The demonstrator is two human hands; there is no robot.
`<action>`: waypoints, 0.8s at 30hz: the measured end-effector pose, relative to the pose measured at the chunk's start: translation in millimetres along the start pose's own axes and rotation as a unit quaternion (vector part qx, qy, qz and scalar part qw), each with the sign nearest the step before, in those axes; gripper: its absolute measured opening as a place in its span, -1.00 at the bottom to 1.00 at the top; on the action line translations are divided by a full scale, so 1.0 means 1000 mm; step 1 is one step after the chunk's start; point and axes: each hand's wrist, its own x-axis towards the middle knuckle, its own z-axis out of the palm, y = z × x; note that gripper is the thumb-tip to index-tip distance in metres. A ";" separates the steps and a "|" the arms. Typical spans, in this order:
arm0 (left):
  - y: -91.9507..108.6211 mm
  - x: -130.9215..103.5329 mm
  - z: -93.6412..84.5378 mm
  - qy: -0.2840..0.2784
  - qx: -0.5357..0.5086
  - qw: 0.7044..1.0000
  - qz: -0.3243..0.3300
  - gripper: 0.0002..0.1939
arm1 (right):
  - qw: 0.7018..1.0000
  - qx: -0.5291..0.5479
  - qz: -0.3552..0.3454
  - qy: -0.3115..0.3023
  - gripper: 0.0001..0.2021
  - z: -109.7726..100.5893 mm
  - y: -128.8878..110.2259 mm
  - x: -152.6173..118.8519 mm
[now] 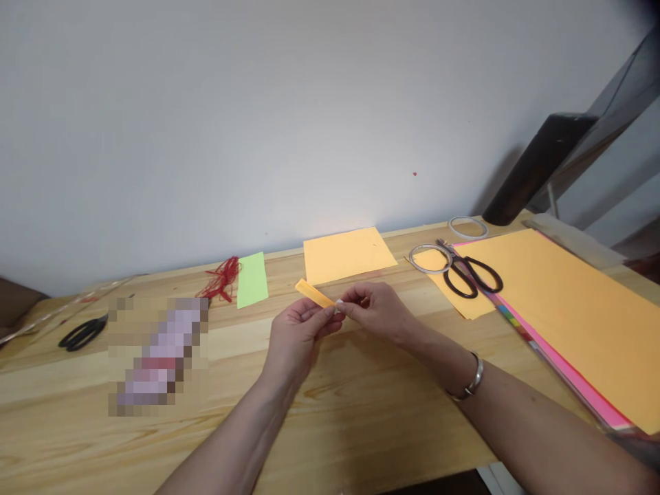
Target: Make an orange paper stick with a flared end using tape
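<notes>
A narrow folded strip of yellow-orange paper [314,293] points up and to the left above the wooden table. My left hand [296,333] is closed on it, with the thumb pressed near its lower right end. At that same end, my right hand [379,313] pinches a small white piece [339,306], perhaps tape; its exact kind is too small to tell. The fingertips of both hands meet there and partly hide the strip's end. Just beyond the hands lies a yellow-orange paper sheet [348,256].
Left are a green paper [252,280], red strings [223,278], black-handled scissors [82,335] and a blurred-out item [165,354]. Right are more scissors [483,273], tape rolls [468,227], stacked coloured paper [577,309] and a leaning black cylinder [539,168]. A wall stands behind.
</notes>
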 end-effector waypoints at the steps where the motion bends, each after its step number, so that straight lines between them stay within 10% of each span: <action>1: 0.000 0.000 0.000 -0.001 -0.002 1.000 -0.002 -0.79 | 1.000 -0.004 -0.001 0.001 -0.85 0.000 0.000 0.000; 21: 0.001 0.001 0.000 0.007 0.023 1.000 0.007 -0.76 | 0.998 -0.047 -0.035 -0.031 -0.77 -0.003 0.000 -0.001; 24: 0.001 0.001 -0.001 0.012 0.033 0.999 0.012 -0.78 | 0.998 -0.027 -0.038 0.036 -0.71 -0.008 -0.002 -0.001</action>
